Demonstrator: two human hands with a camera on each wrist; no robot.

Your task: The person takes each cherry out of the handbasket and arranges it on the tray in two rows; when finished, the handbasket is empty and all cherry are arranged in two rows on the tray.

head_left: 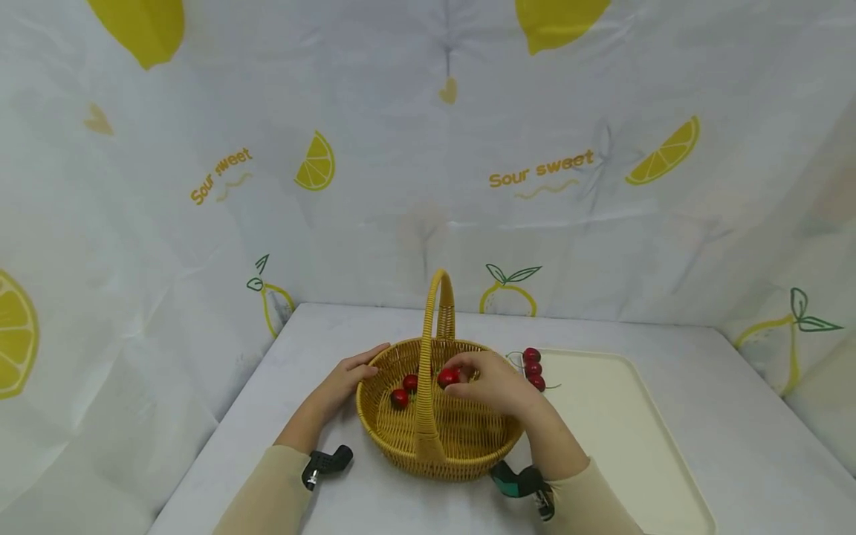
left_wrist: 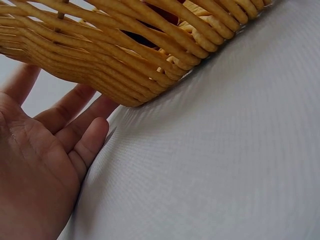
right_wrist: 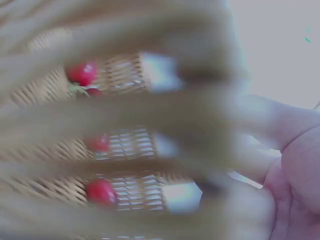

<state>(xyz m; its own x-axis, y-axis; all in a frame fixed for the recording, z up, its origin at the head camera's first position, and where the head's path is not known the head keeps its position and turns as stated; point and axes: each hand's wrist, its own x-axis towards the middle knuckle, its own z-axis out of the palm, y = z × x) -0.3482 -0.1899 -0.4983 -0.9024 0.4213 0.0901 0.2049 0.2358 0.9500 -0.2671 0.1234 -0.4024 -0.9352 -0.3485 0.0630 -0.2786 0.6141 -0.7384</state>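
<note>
Leftward of my pinch, my straight-fingered left hand [head_left: 349, 377] touched the golden woven basket [head_left: 468, 438], loose shiny red cherries [head_left: 399, 399] inside. With the tall arched wicker handle [head_left: 425, 390] just left of my grip, my right hand [head_left: 493, 380] pinched a round red cherry [head_left: 447, 378] over the basket, stem direction hidden, no long axis discernible. I judged this the carrying step, calling next for a light pinch clear of the handle.

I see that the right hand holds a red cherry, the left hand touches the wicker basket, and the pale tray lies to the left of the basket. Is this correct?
No: the pale tray lies to the right of the wicker basket, as the head view shows. The rest is correct: the right hand holds a red cherry, and the left hand touches the basket.
</note>
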